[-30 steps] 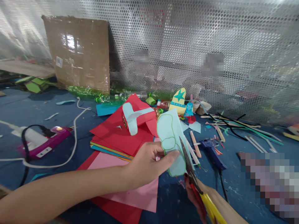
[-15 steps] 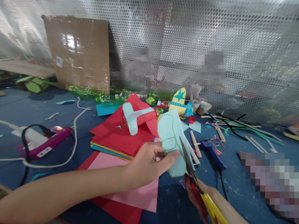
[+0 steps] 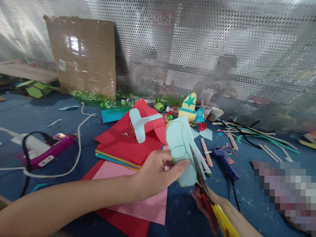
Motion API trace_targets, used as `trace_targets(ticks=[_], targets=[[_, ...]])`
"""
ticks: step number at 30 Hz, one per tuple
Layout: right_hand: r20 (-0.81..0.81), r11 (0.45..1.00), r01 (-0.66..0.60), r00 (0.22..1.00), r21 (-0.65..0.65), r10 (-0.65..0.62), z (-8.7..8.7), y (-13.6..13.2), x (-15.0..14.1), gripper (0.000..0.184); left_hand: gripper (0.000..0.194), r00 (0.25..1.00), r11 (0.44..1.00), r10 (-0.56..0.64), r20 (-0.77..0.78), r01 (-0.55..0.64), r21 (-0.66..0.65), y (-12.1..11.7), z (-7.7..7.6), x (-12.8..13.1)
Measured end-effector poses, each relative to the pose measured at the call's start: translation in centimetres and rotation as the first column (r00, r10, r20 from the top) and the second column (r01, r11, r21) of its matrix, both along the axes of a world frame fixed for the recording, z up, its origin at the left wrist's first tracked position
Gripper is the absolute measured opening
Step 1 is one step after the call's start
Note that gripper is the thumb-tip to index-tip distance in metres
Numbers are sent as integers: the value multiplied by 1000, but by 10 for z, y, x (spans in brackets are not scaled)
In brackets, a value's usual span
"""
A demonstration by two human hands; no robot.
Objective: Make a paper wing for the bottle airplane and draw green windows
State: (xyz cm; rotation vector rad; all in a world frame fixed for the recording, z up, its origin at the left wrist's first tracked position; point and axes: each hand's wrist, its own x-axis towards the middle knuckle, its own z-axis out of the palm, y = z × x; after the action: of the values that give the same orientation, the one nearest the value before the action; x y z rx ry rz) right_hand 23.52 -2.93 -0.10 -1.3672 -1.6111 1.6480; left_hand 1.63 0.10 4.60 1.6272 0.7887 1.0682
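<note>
My left hand (image 3: 155, 174) pinches a pale blue paper shape (image 3: 180, 144) with a green drawn outline, holding it upright above the blue table. My right hand (image 3: 209, 210) grips yellow-and-red-handled scissors (image 3: 204, 191) at the lower right. The dark blades run up along the paper's right edge and touch it. Most of my right hand's fingers are hidden behind the handles.
A stack of red and pink paper sheets (image 3: 128, 148) lies under my left hand, with a red paper plane (image 3: 145, 126) on top. A blue glue gun (image 3: 223, 158), sticks and straws (image 3: 259, 136) lie to the right. A purple power strip (image 3: 45, 151) with cables sits left. Cardboard (image 3: 84, 56) leans on the mesh wall.
</note>
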Motion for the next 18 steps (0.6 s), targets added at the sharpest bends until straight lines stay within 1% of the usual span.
trace_targets(ticks=[6, 10, 14, 18], targets=[[-16, 999, 20, 1000, -36, -20, -11, 0, -4, 45, 32, 1000, 1000, 20, 19, -20, 4, 0, 0, 0], [-12, 1000, 19, 1000, -8, -19, -12, -1, -3, 49, 30, 999, 1000, -7, 32, 6, 13, 1, 2, 0], [15, 997, -4, 1000, 80, 3, -7, -3, -2, 56, 28, 1000, 1000, -5, 29, 5, 7, 1, 1, 0], [64, 973, -55, 997, 225, 42, -8, 0, -7, 62, 30, 1000, 1000, -10, 14, 10, -19, 0, -1, -1]])
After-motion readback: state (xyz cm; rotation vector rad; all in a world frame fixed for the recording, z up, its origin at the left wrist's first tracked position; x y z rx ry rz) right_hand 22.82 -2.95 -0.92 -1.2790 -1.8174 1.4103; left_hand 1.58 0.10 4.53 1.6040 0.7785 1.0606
